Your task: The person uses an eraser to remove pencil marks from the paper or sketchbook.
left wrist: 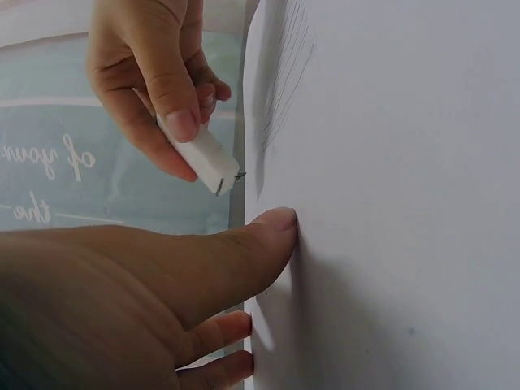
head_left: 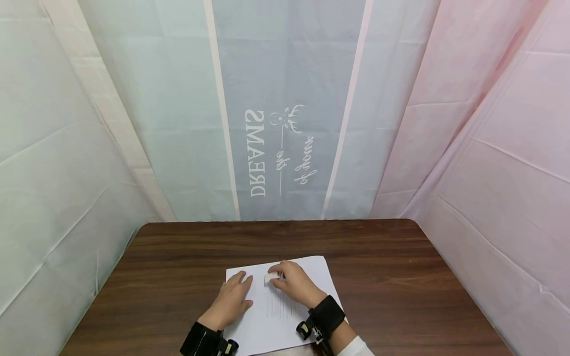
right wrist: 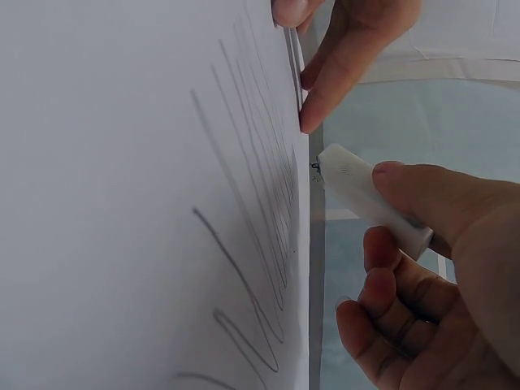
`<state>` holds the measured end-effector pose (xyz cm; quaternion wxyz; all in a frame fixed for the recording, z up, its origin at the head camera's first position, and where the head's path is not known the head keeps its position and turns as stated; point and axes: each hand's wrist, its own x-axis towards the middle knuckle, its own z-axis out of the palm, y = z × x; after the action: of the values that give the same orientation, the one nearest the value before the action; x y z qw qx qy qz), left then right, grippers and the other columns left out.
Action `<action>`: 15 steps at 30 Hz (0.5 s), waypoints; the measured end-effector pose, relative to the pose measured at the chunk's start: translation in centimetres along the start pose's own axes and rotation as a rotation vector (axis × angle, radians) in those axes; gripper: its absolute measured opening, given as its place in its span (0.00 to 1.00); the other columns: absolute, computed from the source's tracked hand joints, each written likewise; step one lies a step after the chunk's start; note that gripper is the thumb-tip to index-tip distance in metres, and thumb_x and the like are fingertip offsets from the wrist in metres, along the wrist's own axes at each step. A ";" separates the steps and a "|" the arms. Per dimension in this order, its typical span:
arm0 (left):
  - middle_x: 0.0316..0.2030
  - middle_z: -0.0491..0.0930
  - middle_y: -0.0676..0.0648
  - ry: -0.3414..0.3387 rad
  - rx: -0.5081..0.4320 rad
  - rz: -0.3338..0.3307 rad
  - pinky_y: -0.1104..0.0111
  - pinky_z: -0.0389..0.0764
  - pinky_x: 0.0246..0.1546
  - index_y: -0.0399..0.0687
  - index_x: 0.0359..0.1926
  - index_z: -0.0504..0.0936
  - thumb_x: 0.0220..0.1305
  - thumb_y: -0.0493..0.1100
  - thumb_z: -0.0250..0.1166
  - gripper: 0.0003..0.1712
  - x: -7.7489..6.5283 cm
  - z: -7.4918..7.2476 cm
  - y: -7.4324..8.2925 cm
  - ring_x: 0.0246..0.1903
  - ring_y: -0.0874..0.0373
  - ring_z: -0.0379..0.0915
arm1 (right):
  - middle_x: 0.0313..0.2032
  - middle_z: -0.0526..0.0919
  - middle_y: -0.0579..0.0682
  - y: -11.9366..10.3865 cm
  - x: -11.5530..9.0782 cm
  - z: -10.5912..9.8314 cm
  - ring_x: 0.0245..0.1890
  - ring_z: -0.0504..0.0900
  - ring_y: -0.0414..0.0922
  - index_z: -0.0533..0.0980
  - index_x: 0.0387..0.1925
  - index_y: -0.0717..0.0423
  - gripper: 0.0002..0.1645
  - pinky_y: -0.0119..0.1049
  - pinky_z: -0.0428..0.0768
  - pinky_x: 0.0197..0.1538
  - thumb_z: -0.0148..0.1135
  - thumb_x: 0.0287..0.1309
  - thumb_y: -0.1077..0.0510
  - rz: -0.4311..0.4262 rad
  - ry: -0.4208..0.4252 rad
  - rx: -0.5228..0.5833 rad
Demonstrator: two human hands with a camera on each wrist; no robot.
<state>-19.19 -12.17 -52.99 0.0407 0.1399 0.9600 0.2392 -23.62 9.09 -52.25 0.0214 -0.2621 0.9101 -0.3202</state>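
Note:
A white eraser [head_left: 270,278] is pinched between the thumb and fingers of my right hand [head_left: 297,285], over the upper middle of a white sheet of paper [head_left: 254,333]. In the left wrist view the end of the eraser [left wrist: 207,162] has dark smudges and crumbs on it. The right wrist view shows the eraser [right wrist: 366,195] tilted and lifted off the sheet. Thin pencil lines [head_left: 279,305] run in a zigzag below it. My left hand [head_left: 228,302] rests on the left side of the paper with its fingers spread, thumb [left wrist: 272,231] pressing the surface.
The paper lies at the near side of a dark wood-grain table [head_left: 178,277]. Fabric curtains hang behind [head_left: 289,74] and at both sides of the table. Black straps with small cameras [head_left: 327,316] sit on both wrists.

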 end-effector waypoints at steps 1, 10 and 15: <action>0.68 0.68 0.28 0.001 0.001 0.001 0.30 0.65 0.64 0.32 0.64 0.76 0.59 0.40 0.74 0.34 0.0 0.0 0.0 0.69 0.30 0.63 | 0.39 0.84 0.46 0.0 0.0 0.0 0.32 0.72 0.33 0.85 0.52 0.55 0.16 0.26 0.74 0.35 0.68 0.64 0.56 -0.001 -0.004 0.004; 0.67 0.69 0.28 -0.005 0.015 0.015 0.28 0.65 0.62 0.36 0.64 0.78 0.59 0.39 0.73 0.31 0.0 0.1 0.0 0.69 0.30 0.64 | 0.39 0.85 0.47 0.2 0.1 0.5 0.31 0.72 0.30 0.85 0.50 0.55 0.14 0.25 0.74 0.35 0.69 0.63 0.58 -0.013 -0.039 0.000; 0.67 0.69 0.28 -0.012 0.014 0.016 0.28 0.65 0.62 0.37 0.64 0.78 0.60 0.40 0.73 0.31 -0.1 0.0 0.0 0.69 0.30 0.64 | 0.39 0.86 0.46 0.2 0.1 0.6 0.32 0.74 0.29 0.85 0.49 0.55 0.14 0.24 0.75 0.35 0.69 0.62 0.57 0.002 -0.044 -0.003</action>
<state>-19.11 -12.20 -52.96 0.0438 0.1493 0.9603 0.2317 -23.64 8.81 -52.80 0.0411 -0.2682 0.9101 -0.3131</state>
